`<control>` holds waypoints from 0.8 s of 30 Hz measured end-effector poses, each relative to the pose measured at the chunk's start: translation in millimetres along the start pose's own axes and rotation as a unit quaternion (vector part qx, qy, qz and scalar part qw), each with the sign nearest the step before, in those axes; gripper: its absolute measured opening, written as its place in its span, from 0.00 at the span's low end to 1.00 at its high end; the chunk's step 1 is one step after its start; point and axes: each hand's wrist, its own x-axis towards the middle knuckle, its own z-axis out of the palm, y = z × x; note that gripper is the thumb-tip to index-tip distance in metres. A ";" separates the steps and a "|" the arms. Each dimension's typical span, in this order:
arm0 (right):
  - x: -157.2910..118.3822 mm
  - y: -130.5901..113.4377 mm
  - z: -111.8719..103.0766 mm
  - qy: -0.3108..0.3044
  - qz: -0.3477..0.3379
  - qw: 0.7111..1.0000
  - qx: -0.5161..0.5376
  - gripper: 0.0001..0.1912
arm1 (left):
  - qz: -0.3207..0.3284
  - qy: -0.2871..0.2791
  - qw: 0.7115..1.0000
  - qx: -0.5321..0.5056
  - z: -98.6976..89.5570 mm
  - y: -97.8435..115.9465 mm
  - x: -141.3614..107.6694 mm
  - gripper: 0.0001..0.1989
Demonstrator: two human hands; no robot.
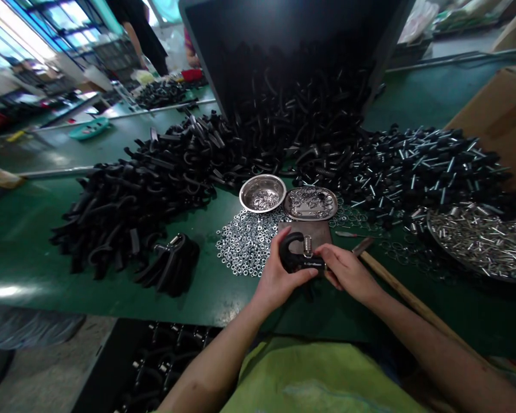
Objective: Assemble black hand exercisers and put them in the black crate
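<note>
Between my hands is a black guitar capo (301, 263) with a curved arm, white lettering and a bright coil spring (308, 245) standing on it. My left hand (278, 274) is closed round its curved left side, thumb along the lower edge. At its right end my right hand (343, 269) pinches with thumb and fingers; whether a small part lies between those fingertips is hidden. The capo is held above a flat metal plate (322, 230). Loose metal nuts (245, 244) lie in a heap left of the plate.
A round metal bowl (263, 179) and an oval tray (312, 218) hold small rings. Black curved parts (124, 206) pile up left and behind; bolts with black heads (430, 166) lie right. A hammer's wooden handle (408, 295) slants beside my right arm. Assembled pieces (172, 267) stand left.
</note>
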 end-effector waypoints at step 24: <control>41.5 -3.2 9.7 -0.101 -0.035 0.895 -0.432 0.20 | 0.042 -0.058 0.966 0.249 -9.4 -45.0 23.9 0.37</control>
